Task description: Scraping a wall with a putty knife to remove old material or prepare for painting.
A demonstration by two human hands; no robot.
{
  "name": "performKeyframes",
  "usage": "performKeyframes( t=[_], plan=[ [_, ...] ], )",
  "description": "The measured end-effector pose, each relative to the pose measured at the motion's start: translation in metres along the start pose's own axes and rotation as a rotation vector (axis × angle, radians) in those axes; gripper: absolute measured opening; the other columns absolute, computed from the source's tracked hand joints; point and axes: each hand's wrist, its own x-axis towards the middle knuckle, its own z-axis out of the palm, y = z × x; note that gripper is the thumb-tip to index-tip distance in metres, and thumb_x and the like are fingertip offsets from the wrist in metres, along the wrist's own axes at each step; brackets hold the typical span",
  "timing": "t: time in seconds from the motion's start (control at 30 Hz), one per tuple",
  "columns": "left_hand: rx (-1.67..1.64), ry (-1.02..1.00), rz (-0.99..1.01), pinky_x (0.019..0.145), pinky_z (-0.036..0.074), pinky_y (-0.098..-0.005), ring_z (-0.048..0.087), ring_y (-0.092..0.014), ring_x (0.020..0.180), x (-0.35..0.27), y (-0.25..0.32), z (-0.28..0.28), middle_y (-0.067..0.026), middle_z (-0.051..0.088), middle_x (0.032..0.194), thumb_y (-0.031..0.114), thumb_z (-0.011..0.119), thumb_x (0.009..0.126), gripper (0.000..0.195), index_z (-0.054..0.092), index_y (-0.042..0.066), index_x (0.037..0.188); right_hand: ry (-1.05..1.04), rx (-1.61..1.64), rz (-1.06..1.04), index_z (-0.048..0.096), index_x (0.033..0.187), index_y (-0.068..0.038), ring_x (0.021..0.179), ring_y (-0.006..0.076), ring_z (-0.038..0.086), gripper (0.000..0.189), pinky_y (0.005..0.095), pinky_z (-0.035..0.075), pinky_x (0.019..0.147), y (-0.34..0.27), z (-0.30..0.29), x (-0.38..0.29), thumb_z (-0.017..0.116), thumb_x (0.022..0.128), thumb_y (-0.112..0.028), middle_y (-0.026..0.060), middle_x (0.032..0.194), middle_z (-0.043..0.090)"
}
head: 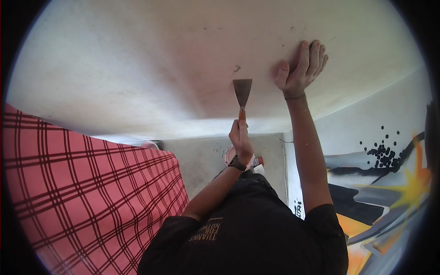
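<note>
My left hand (241, 139), with a dark watch on its wrist, grips the orange handle of a putty knife (242, 92). The metal blade points up towards the pale wall (178, 68); whether its edge touches the surface cannot be told. Just beyond the blade edge, the wall has a small dark chipped patch (237, 68). My right hand (302, 70) rests on the wall to the right of the knife, palm towards it and fingers spread, holding nothing. Small dark marks lie near its fingertips.
A pink checked cloth (92, 182) hangs at the left. On the grey floor (202, 161), a bucket (229, 154) stands partly hidden below my left hand, beside a small red item (260, 161). Another bucket (149, 145) is behind the cloth. A spray-painted wall (374, 192) stands at the right.
</note>
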Motion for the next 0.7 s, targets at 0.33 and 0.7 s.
performKeyframes(
  t=[0.33,0.7],
  plan=[
    [0.015,0.0,0.069,0.057,0.03,-0.0278,0.035,-0.009,0.066,0.009,0.037,0.017,-0.0003,0.041,0.069,0.02,0.045,0.104,0.03,0.048,0.0,0.081,-0.04,-0.022,-0.023,0.052,0.139,0.001,0.143,0.0384,0.033,0.063,0.0525,0.019,0.119,0.009,-0.011,0.002,0.041,0.097,-0.045,0.0232,0.147,0.044],
    [-0.088,-0.069,0.158,0.056,0.029,-0.0268,0.033,-0.008,0.065,0.03,0.032,0.047,0.0019,0.041,0.07,0.024,0.046,0.105,0.033,0.046,0.003,0.08,0.069,0.019,0.014,0.056,0.139,-0.006,0.142,0.0363,0.038,0.058,0.0539,0.019,0.119,0.022,-0.019,0.016,0.046,0.094,-0.042,0.0175,0.147,0.048]
  ],
)
